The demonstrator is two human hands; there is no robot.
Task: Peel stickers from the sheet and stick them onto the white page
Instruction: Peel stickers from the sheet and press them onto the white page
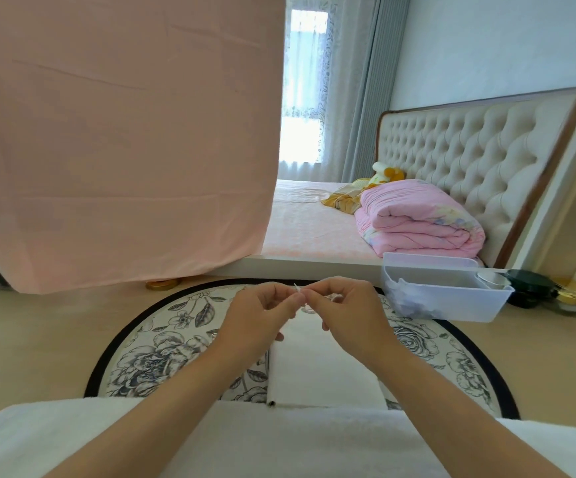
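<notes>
No text, number, brand or sign can be read; the white page [317, 367] at lower centre and the clear plastic box [445, 301] at right show no legible marks

Soft daylight from the window [302, 88]; edges bend, slightly blurred.

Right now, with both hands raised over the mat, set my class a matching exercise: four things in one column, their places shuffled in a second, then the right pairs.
Things
1. white page
2. clear plastic bin
3. folded pink quilt
4. small white scrap

Places
A. on the bed
B. pinched between the left hand and the right hand
C. lying on the round floral mat
D. just right of the right hand

Pairs: 1-C, 2-D, 3-A, 4-B
</notes>
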